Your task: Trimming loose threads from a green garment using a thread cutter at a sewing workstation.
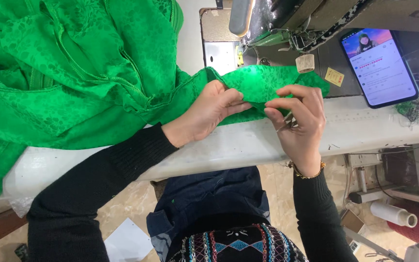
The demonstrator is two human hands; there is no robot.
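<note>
Pinching a folded edge of green fabric point(263, 85), the left hand point(207, 114) and the right hand point(299, 121) are held close together over the white tabletop point(248, 145). The left hand is laid palm-down on the fabric, with its fingers closed on the fold from the left. The right hand is closed on the same fold from the right, thumb and forefinger pressed together on the cloth; a thin metal tool, too small to identify, is seen against its palm. A beaded bracelet point(306, 172) is worn at the right wrist, and both arms are covered by black sleeves point(98, 189).

The fabric is patterned with a tone-on-tone leaf print. Its bulk is heaped at the left of the tabletop and hangs over the near edge, while a narrow strip is drawn rightward to the sewing machine point(287, 24), just in front of the needle area.

A phone point(379, 65) with a lit screen is propped to the right of the machine. A small wooden spool point(305, 63) and a yellow tag point(334, 76) lie between the machine and the phone. A white thread cone point(394, 213) is seen below the tabletop at the right.
</note>
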